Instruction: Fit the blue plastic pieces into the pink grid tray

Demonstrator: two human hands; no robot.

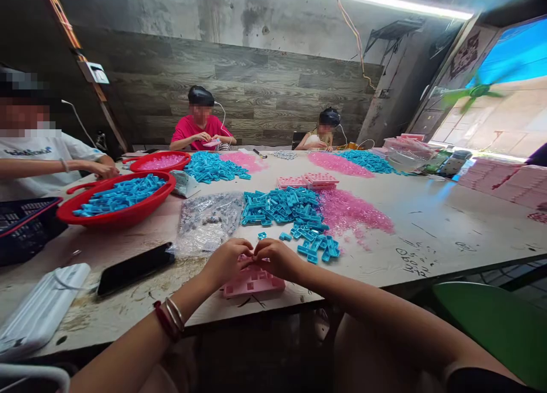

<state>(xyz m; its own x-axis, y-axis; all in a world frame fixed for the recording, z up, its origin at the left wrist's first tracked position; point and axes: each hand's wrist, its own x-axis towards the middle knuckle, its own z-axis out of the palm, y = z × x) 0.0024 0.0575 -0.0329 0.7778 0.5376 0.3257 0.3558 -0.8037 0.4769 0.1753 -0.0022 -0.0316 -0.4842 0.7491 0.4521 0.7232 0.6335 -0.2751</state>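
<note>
My left hand (pixel 227 262) and my right hand (pixel 280 257) meet fingertip to fingertip above a pink tray with square holes (pixel 254 283) at the table's near edge. Both hands have their fingers pinched together; whatever sits between them is too small or hidden to name. Just beyond them lies a pile of blue plastic pieces (pixel 280 206), a few scattered toward my right hand. Small clear pink pieces (pixel 352 211) spread out to the right of that pile. A clear bag of small grey parts (pixel 209 219) lies beyond my left hand.
A black phone (pixel 134 269) and a white power bank (pixel 43 307) lie at left. Red baskets (pixel 123 213) hold blue and pink pieces. Two more pink trays (pixel 307 180) sit behind the blue pile. Three people sit around the table; stacked pink trays (pixel 504 182) stand at right.
</note>
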